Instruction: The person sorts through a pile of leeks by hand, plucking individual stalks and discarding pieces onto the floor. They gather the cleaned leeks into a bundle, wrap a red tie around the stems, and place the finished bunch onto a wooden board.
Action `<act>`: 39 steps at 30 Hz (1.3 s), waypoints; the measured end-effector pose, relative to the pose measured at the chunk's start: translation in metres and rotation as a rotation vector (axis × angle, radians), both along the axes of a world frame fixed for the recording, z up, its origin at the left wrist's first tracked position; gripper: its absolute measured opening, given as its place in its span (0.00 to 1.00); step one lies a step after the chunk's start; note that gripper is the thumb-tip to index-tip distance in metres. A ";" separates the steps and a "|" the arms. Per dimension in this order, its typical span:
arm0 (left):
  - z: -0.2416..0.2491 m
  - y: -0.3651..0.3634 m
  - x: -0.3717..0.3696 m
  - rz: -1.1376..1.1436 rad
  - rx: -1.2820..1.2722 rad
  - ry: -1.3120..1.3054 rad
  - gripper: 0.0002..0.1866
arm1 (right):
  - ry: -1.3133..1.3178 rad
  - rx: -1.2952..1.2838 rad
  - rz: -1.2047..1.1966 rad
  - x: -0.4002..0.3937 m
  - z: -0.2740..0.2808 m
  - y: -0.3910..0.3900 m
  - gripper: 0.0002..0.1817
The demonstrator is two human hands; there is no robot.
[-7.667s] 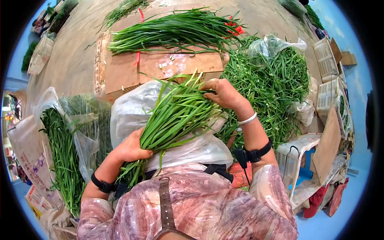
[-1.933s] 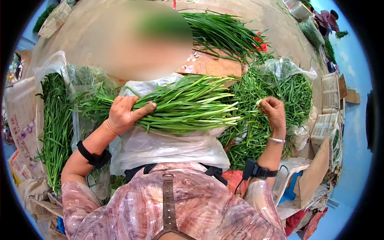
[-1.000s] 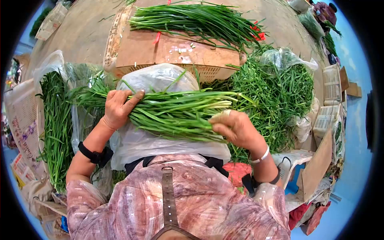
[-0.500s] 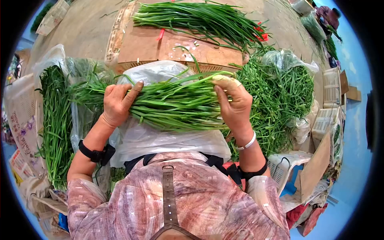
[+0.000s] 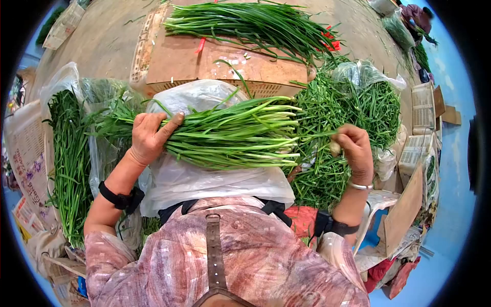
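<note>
A bunch of garlic chives (image 5: 238,134) lies across a white plastic sheet (image 5: 225,181) over my lap, its pale stem ends pointing right. My left hand (image 5: 152,135) is closed around the leafy left part. Off to the right, my right hand (image 5: 354,153) pinches a thin green chive blade (image 5: 319,135) that stretches back toward the stem ends. Beneath that hand spreads a heap of loose green leaves (image 5: 319,171).
Ahead, a tied chive bundle (image 5: 245,25) rests on a cardboard-topped crate (image 5: 199,69). Bagged greens (image 5: 69,163) stand at my left. On the right are white crates (image 5: 423,110) and a cardboard piece (image 5: 404,212). Another person (image 5: 415,20) works at the far right.
My right hand has moved right, away from the stem ends, drawing a thin blade with it. The left hand keeps its grip in nearly the same spot.
</note>
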State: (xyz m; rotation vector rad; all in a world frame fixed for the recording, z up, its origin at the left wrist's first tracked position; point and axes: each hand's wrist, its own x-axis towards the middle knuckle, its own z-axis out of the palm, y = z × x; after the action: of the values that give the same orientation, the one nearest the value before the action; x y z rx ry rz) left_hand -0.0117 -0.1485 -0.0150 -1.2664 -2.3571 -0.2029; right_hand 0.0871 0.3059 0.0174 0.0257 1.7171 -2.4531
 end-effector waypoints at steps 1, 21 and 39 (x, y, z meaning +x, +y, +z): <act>0.000 0.002 0.000 0.004 0.018 0.017 0.27 | 0.003 0.834 0.018 -0.001 0.002 0.004 0.10; -0.001 0.005 0.002 0.056 0.047 0.028 0.27 | 0.240 1.536 -0.030 -0.061 -0.028 -0.148 0.18; -0.002 0.004 0.000 0.027 0.031 0.026 0.27 | -0.072 -0.085 -0.157 -0.066 -0.035 -0.062 0.11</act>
State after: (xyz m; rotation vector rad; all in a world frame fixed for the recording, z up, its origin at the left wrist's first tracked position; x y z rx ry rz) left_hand -0.0112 -0.1441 -0.0169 -1.2146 -2.3393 -0.2123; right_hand 0.0209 0.2434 -0.0177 0.2446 1.6379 -2.5988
